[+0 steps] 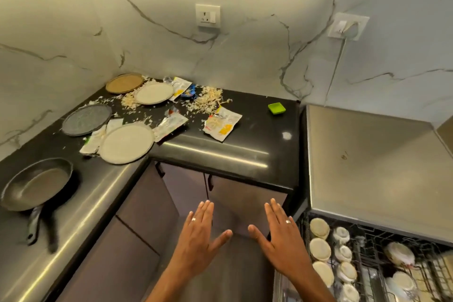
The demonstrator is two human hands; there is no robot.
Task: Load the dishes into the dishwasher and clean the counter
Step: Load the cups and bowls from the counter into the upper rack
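Both hands, left [199,233] and right [282,235], hover flat with fingers spread, holding nothing. Four plates [126,142] lie among crumbs on the far-left counter [257,130]; the rack [362,265] (already holding dishes) sits near right.

A black L-shaped counter [245,144] carries four plates: brown [124,83], white [154,93], grey [86,119] and a large white one [126,142]. Torn wrappers [221,123] and pale crumbs [208,100] lie among them. A green dish [276,108] sits apart at right, a pan [36,185] at left.
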